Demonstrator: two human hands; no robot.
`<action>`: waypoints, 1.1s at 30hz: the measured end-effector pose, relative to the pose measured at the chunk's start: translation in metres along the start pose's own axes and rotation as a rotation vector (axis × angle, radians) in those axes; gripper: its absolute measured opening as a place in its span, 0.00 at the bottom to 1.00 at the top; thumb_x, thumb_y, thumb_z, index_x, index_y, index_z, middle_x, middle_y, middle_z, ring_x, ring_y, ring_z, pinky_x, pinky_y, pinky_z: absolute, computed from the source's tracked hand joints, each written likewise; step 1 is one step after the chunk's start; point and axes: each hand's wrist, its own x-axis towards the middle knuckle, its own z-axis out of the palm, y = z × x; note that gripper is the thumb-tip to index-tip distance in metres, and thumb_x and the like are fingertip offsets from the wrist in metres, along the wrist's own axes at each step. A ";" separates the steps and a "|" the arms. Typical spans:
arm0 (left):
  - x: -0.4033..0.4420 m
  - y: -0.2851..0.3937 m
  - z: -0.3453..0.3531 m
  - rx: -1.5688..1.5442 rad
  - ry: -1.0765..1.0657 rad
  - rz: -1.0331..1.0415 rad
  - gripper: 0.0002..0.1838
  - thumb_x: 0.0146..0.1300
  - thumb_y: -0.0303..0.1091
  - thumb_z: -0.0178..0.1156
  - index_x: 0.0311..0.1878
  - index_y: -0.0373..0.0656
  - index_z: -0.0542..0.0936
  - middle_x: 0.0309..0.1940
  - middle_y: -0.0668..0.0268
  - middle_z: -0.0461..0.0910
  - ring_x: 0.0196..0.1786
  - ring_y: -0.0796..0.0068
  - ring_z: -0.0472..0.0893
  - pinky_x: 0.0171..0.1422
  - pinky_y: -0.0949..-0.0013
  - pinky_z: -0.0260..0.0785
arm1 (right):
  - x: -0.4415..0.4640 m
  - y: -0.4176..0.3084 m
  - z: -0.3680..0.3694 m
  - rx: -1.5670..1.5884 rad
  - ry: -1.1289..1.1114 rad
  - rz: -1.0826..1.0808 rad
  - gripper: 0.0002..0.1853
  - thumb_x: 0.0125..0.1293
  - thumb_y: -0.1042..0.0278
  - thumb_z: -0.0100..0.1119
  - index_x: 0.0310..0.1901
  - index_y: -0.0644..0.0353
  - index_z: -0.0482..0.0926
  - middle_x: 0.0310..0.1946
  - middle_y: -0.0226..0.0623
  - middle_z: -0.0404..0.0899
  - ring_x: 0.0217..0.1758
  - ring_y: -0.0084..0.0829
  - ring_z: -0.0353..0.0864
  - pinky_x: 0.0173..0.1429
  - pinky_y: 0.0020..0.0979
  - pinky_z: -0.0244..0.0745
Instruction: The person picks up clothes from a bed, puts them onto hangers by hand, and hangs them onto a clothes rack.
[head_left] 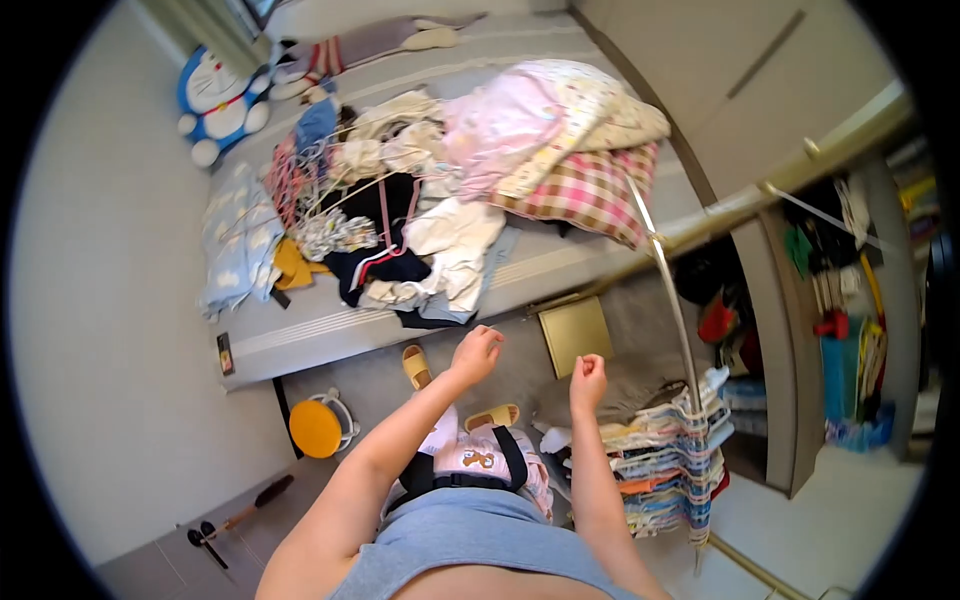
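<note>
My left hand (477,352) is raised in front of me near the bed's front edge, fingers loosely bent and slightly apart, with nothing visible in it. To its right, my right hand (589,381) is held up with its fingers curled in; no object shows in it. A heap of clothes lies on the bed beyond, with a white garment (456,245), a black garment (385,215) and a bundle of clothes hangers (300,180). Beside my right forearm, a row of clothes (660,455) hangs from a metal rail (668,290).
A pink quilt (510,115) and plaid pillow (590,190) lie on the bed (310,340). An orange-topped stool (315,428) stands at left. A yellow square board (575,337) is on the floor beside the bed. Open shelves (850,330) stand at right.
</note>
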 end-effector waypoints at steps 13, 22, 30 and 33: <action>-0.035 -0.200 -0.216 -0.097 0.385 -0.392 0.10 0.56 0.28 0.54 0.41 0.43 0.77 0.41 0.61 0.76 0.38 0.64 0.79 0.42 0.64 0.71 | -0.047 -0.188 0.331 -0.022 -0.873 -0.383 0.10 0.59 0.64 0.57 0.36 0.61 0.80 0.27 0.37 0.82 0.31 0.31 0.82 0.36 0.30 0.74; -0.078 -0.264 -0.289 -0.121 0.462 -0.570 0.08 0.58 0.31 0.54 0.40 0.42 0.78 0.37 0.60 0.77 0.35 0.65 0.79 0.41 0.65 0.71 | -0.104 -0.240 0.510 -0.488 -1.151 -1.186 0.32 0.48 0.74 0.57 0.60 0.50 0.67 0.58 0.31 0.70 0.66 0.37 0.61 0.66 0.44 0.57; -0.079 -0.292 -0.273 -0.397 0.533 -0.694 0.13 0.61 0.37 0.55 0.45 0.40 0.76 0.41 0.59 0.78 0.38 0.67 0.79 0.43 0.66 0.71 | -0.076 -0.281 0.502 -0.258 -1.231 -1.064 0.10 0.52 0.71 0.58 0.38 0.59 0.76 0.35 0.38 0.78 0.41 0.41 0.77 0.51 0.40 0.68; -0.059 -0.299 -0.257 -0.944 0.677 -0.859 0.25 0.61 0.48 0.56 0.57 0.44 0.67 0.51 0.57 0.73 0.47 0.64 0.77 0.48 0.62 0.70 | -0.078 -0.318 0.449 0.151 -1.129 -0.920 0.10 0.51 0.73 0.59 0.36 0.62 0.75 0.33 0.42 0.76 0.38 0.45 0.76 0.41 0.37 0.71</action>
